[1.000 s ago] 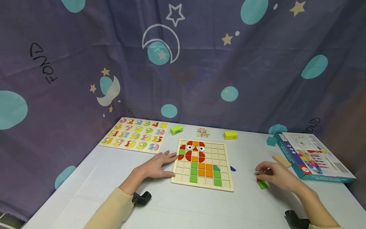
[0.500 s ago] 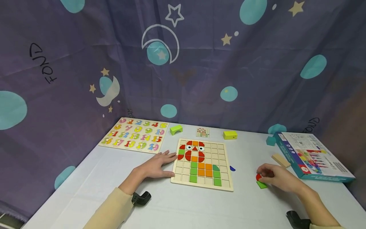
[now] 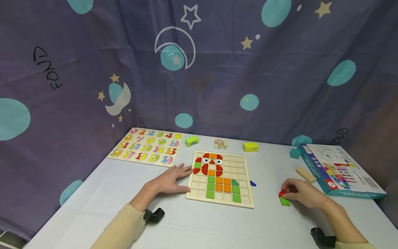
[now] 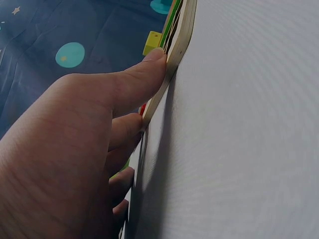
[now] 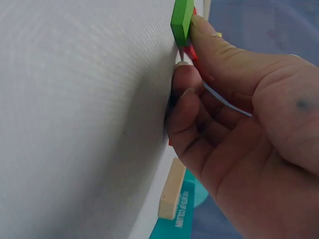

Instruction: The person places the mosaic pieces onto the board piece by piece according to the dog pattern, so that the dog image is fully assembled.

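My left hand (image 3: 172,180) rests spread at the left edge of a wooden grid board (image 3: 248,204). Its thumb touches the board's side in the left wrist view. On the board, red, orange and green tiles (image 3: 210,188) form a figure with two eyes. To the right of the board my right hand (image 3: 303,193) pinches a red round-edged tile (image 3: 281,193) between thumb and fingers, low over the table. Right against it is a green square tile (image 5: 181,24), close to the thumb tip (image 5: 199,24). A bit more red shows beneath the curled fingers.
A number puzzle board (image 3: 146,147) lies back left. Green arch block (image 3: 191,141), small pattern card (image 3: 220,144) and yellow-green block (image 3: 250,147) line the back. A blue piece (image 3: 253,183) lies beside the grid board. A wooden block (image 3: 306,175), teal block (image 3: 295,153) and box (image 3: 345,173) stand right.
My right hand has shifted slightly to the right, and more of the red tile and green tile shows at its fingertips. The left hand and the board have stayed put.
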Demonstrator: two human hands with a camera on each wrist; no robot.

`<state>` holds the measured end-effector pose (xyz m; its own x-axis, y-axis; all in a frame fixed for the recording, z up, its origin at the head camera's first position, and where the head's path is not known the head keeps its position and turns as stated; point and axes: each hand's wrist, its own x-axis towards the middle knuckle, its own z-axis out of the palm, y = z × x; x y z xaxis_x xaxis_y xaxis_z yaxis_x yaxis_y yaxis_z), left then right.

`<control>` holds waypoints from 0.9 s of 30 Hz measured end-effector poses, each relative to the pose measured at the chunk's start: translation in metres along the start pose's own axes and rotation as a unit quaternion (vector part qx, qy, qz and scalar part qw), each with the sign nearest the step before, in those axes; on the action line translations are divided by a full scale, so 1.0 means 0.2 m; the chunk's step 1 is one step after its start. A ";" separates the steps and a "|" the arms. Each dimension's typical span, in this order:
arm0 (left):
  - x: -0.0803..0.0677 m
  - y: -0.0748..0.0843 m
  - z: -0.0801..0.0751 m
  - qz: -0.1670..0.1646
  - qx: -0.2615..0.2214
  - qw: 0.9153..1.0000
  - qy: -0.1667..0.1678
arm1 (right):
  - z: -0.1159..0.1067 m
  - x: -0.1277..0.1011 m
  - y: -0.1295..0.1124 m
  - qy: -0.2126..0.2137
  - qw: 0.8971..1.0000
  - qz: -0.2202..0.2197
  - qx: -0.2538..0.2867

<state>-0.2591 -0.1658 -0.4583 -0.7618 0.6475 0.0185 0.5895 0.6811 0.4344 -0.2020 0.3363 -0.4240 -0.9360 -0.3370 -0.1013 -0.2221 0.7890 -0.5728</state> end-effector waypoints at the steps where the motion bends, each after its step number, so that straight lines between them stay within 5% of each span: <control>1: 0.00 0.00 0.00 -0.001 -0.001 1.000 0.000 | 0.00 0.00 0.00 0.002 1.000 -0.001 0.000; 27: -0.01 0.00 -0.01 0.009 -0.015 1.000 0.004 | 0.02 0.04 -0.04 0.001 0.999 -0.020 0.045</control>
<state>-0.2579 -0.1665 -0.4568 -0.7539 0.6561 0.0340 0.5944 0.6592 0.4606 -0.2073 0.3254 -0.4235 -0.9272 -0.3669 -0.0750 -0.2345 0.7250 -0.6476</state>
